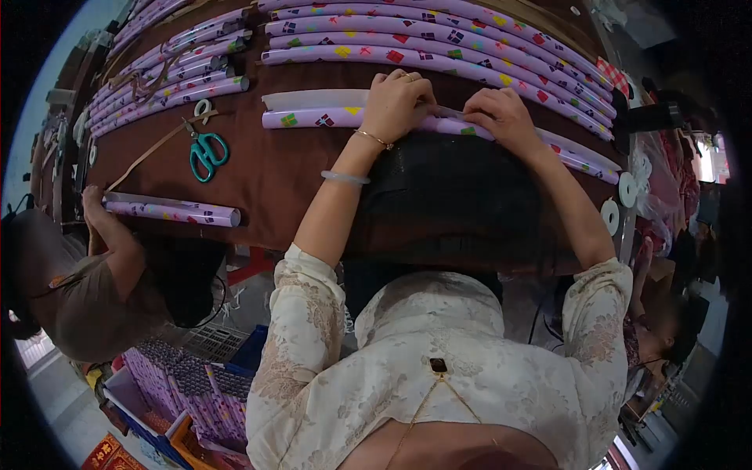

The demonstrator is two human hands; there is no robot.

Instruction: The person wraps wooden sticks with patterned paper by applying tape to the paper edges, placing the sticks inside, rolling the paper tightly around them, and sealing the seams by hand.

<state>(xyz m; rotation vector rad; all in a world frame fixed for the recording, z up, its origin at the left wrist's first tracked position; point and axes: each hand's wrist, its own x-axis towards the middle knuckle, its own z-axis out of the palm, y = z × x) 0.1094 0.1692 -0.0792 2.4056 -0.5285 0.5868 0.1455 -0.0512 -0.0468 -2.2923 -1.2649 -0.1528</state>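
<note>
The left hand (398, 102) bends over the patterned lilac roll (309, 118) with fingers curled down and the right hand (505, 119) brings thumb and fingers together at the paper there, though I cannot tell whether either grips or merely presses. The roll runs crosswise directly below both hands, its middle between them and an end reaching out past each, so neither is clearly the nearer. It lies roughly along the near edge of the brown-covered table (270, 168), a pale loose flap (309, 99) on its far side, the row of rolls (439, 63) towards the far edge.
</note>
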